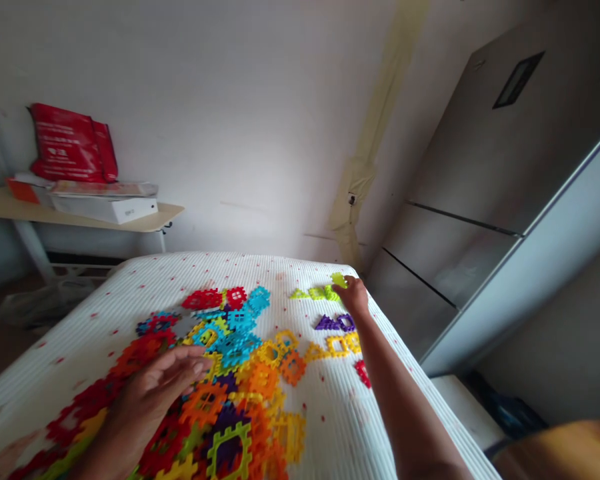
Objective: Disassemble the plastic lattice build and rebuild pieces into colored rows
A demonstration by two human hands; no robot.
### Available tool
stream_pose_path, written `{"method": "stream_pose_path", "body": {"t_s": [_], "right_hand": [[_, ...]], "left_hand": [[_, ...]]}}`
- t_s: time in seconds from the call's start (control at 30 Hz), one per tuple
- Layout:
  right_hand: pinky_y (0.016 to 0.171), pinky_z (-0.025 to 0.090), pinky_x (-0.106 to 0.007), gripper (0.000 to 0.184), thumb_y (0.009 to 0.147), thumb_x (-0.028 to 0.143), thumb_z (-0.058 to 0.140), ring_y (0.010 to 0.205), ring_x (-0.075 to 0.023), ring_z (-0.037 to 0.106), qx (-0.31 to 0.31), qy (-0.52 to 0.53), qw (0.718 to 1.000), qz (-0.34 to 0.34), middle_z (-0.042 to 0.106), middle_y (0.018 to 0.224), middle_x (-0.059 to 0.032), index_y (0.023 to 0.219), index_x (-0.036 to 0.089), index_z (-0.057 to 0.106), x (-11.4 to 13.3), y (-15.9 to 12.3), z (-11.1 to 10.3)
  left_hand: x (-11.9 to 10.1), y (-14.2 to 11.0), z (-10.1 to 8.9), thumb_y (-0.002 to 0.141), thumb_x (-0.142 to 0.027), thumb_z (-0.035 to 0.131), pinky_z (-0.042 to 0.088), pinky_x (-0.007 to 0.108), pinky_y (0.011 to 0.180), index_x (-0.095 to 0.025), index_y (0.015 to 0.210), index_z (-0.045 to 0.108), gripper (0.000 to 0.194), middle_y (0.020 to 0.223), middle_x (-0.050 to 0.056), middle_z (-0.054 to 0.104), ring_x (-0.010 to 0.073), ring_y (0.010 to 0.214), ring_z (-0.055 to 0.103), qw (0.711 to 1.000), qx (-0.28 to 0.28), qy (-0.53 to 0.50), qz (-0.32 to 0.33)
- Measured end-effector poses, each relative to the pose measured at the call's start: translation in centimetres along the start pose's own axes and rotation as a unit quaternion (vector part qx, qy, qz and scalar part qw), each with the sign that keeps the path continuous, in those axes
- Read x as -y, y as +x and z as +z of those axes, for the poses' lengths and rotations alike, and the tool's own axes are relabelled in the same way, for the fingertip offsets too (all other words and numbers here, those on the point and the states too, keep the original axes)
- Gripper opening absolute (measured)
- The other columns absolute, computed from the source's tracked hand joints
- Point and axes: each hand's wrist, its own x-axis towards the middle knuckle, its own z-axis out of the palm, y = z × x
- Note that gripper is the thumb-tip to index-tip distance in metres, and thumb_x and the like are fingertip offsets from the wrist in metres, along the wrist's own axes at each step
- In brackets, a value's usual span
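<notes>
A heap of flat plastic interlocking pieces in red, orange, yellow, blue, purple and green covers a white padded table top. My left hand lies on the heap with its fingers stretched forward and flat, holding nothing. My right hand reaches to the far right edge and its fingers close on a lime green piece, beside a row of other lime green pieces. Purple pieces, yellow pieces and a red piece lie in small separate groups near my right forearm.
A tall grey refrigerator stands close to the table's right side. At the back left a beige shelf carries a red bag and a white box. A white wall runs behind.
</notes>
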Motion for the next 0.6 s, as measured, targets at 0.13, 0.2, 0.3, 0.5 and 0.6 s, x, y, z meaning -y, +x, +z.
{"method": "stream_pose_path", "body": {"t_s": [0.13, 0.2, 0.3, 0.5, 0.6], "right_hand": [[0.081, 0.045, -0.031, 0.052, 0.072, 0.043, 0.062, 0.101, -0.0271, 0.058, 0.019, -0.052, 0.997, 0.059, 0.059, 0.111, -0.0158, 0.114, 0.012, 0.061, -3.8, 3.6, -0.3], [0.079, 0.046, -0.033, 0.052, 0.070, 0.045, 0.063, 0.102, -0.0284, 0.057, 0.031, -0.067, 0.995, 0.073, 0.059, 0.111, -0.0158, 0.111, 0.013, 0.063, -4.7, 4.4, 0.1], [0.079, 0.047, -0.035, 0.053, 0.068, 0.047, 0.064, 0.104, -0.0294, 0.055, 0.045, -0.084, 0.992, 0.085, 0.058, 0.112, -0.0155, 0.109, 0.014, 0.063, -5.1, 5.0, 0.8], [0.081, 0.047, -0.039, 0.051, 0.068, 0.045, 0.064, 0.109, -0.0296, 0.052, 0.064, -0.106, 0.988, 0.090, 0.056, 0.116, -0.0151, 0.110, 0.015, 0.062, -4.9, 5.3, 1.8], [0.083, 0.046, -0.040, 0.052, 0.068, 0.044, 0.064, 0.110, -0.0301, 0.051, 0.070, -0.114, 0.987, 0.094, 0.055, 0.118, -0.0155, 0.112, 0.016, 0.061, -4.9, 5.3, 2.0]], "left_hand": [[-0.3, 0.0, 0.0, 0.059, -0.055, 0.067, 0.051, 0.026, 0.074, -0.021, 0.092, 0.062, 0.047, 0.087, 0.002, 0.074, 0.0245, 0.092, 0.066, 1.000, -0.004, 0.015, -0.012], [-0.4, 0.0, 0.0, 0.058, -0.056, 0.067, 0.051, 0.027, 0.078, -0.022, 0.093, 0.062, 0.048, 0.088, 0.002, 0.074, 0.0251, 0.096, 0.065, 0.999, -0.009, 0.025, -0.018], [-0.5, 0.1, 0.0, 0.056, -0.058, 0.067, 0.051, 0.027, 0.078, -0.022, 0.092, 0.062, 0.050, 0.090, 0.002, 0.074, 0.0260, 0.098, 0.064, 0.999, -0.010, 0.034, -0.024], [-0.3, 0.3, 0.0, 0.056, -0.059, 0.066, 0.051, 0.028, 0.077, -0.022, 0.090, 0.064, 0.051, 0.092, 0.003, 0.074, 0.0262, 0.096, 0.064, 0.999, -0.006, 0.039, -0.030], [-0.2, 0.3, -0.2, 0.056, -0.059, 0.066, 0.051, 0.027, 0.076, -0.022, 0.089, 0.065, 0.049, 0.090, 0.002, 0.075, 0.0255, 0.094, 0.065, 0.999, -0.010, 0.041, -0.024]]}}
